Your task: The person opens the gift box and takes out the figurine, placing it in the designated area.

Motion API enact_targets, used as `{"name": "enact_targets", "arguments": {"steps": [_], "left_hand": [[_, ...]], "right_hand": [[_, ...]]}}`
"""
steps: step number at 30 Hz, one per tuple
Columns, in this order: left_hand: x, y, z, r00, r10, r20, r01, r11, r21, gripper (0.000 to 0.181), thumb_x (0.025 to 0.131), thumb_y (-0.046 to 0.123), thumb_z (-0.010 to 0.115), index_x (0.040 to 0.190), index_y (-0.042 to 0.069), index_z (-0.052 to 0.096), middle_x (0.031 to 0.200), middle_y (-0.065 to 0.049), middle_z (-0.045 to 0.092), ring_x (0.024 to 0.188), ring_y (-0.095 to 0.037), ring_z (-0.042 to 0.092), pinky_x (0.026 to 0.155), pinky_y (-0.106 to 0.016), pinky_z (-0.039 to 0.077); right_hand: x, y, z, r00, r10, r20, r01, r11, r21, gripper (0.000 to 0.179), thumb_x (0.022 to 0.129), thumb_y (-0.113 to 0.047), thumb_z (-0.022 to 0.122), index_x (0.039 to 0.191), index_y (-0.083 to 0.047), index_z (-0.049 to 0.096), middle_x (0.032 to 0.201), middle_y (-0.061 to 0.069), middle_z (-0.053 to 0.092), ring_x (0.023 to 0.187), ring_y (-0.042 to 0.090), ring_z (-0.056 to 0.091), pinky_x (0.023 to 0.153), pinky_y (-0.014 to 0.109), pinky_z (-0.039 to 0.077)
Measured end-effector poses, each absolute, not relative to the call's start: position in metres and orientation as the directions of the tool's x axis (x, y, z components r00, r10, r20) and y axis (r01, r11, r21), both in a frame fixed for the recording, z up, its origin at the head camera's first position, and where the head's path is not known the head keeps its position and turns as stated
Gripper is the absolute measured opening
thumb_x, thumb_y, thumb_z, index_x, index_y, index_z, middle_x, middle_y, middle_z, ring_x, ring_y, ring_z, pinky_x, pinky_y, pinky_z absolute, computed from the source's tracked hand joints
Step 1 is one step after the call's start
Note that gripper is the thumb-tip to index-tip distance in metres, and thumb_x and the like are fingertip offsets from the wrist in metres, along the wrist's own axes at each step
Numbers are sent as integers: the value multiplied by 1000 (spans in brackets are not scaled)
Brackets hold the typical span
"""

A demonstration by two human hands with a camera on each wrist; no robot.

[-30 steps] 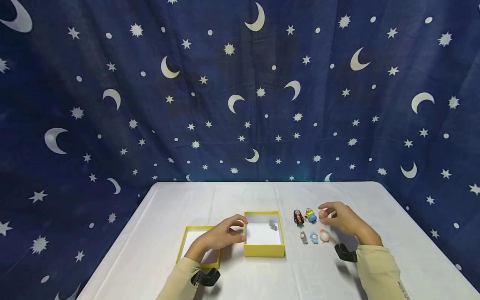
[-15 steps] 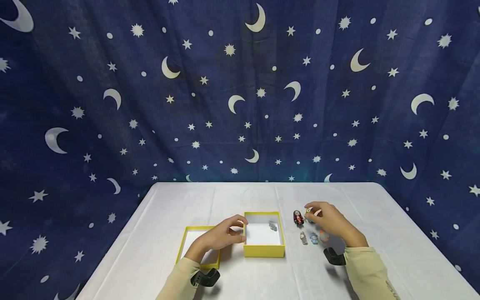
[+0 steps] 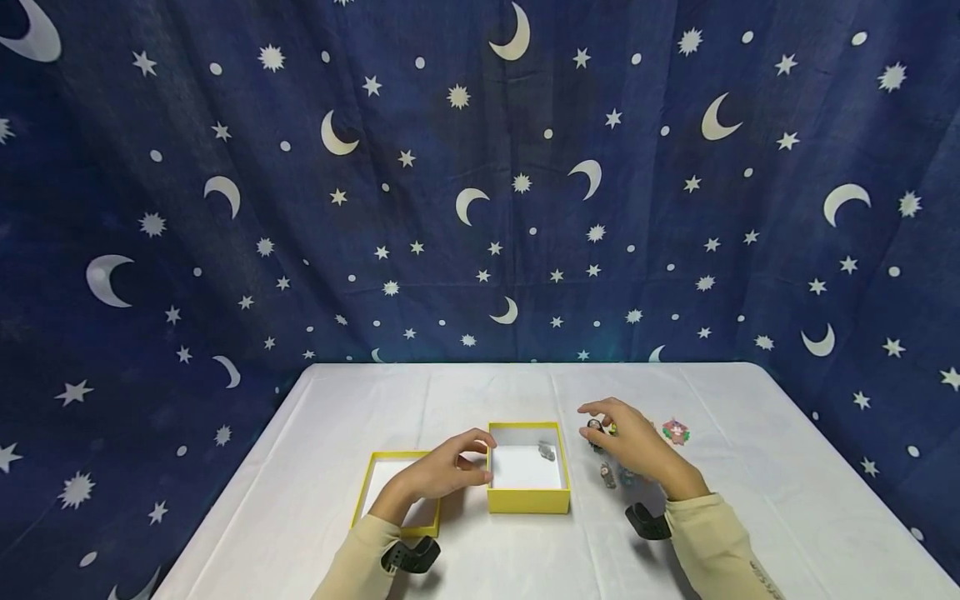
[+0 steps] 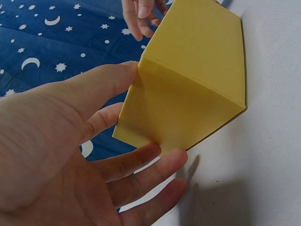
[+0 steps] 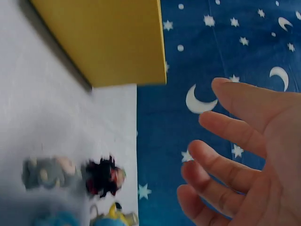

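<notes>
My left hand [image 3: 442,475] rests against the left wall of a yellow box [image 3: 528,502]. In the left wrist view, its thumb lies at the rim near a corner and the other fingers spread along the wall. Inside the box is a small grey figurine [image 3: 546,451]. My right hand [image 3: 633,440] hovers empty over a group of small figurines, fingers loosely spread. Nearest its fingertips is a black-haired doll figurine [image 3: 595,434], partly covered. A grey figurine [image 3: 607,475] lies in front of it. A yellow-and-blue figurine [image 5: 116,217] and a blue one [image 5: 57,219] show in the right wrist view.
A shallow yellow-rimmed lid [image 3: 365,492], white inside, lies left of the box, partly beneath my left forearm in view. A pink-and-green figurine [image 3: 676,431] sits right of my right hand. A blue star-and-moon curtain [image 3: 480,183] hangs behind the white table [image 3: 450,392].
My right hand has moved left across the figurines, from the pink-and-green one to the black-haired doll, uncovering the pink-and-green one. The left hand and the box have stayed put.
</notes>
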State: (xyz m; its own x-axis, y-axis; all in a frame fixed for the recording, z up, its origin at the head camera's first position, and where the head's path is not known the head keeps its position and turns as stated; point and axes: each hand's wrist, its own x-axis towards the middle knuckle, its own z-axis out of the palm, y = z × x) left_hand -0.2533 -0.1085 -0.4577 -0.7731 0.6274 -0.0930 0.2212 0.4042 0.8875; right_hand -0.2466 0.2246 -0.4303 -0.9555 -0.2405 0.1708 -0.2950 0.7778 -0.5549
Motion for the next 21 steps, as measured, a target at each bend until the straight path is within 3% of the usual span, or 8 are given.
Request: {"name": "enact_targets", "arguments": {"steps": [8, 12, 15, 21], "left_hand": [[-253, -107, -459, -771, 631, -91, 227, 405, 886, 41, 97, 18, 68, 133, 9, 51, 150, -20, 48, 118, -33, 65, 102, -49, 51], [-253, -107, -461, -772, 628, -95, 229, 415, 881, 41, 97, 19, 68, 133, 9, 51, 149, -19, 48, 119, -33, 65, 102, -49, 51], [-252, -107, -461, -770, 631, -92, 232, 412, 881, 40, 97, 18, 68, 133, 9, 51, 149, -20, 48, 118, -33, 65, 102, -49, 51], [-252, -109, -459, -773, 629, -88, 232, 408, 883, 39, 98, 17, 67, 133, 9, 50, 150, -19, 48, 120, -34, 64, 104, -52, 49]], "right_hand": [[-240, 205, -434, -918, -323, 233, -397, 720, -568, 35, 95, -19, 70, 129, -10, 68, 124, 14, 61, 85, 22, 54, 69, 27, 43], [-239, 196, -441, -921, -328, 210, -389, 750, -535, 33, 95, -20, 71, 127, -15, 71, 129, 14, 58, 106, 28, 55, 83, 40, 51], [-241, 191, -444, -926, -324, 196, -379, 786, -489, 32, 94, -23, 72, 126, -16, 72, 132, 15, 57, 120, 33, 51, 94, 54, 49], [-246, 181, -446, -935, -302, 186, -354, 829, -433, 33, 91, -23, 76, 122, -15, 74, 135, 19, 56, 117, 35, 50, 94, 56, 47]]}}
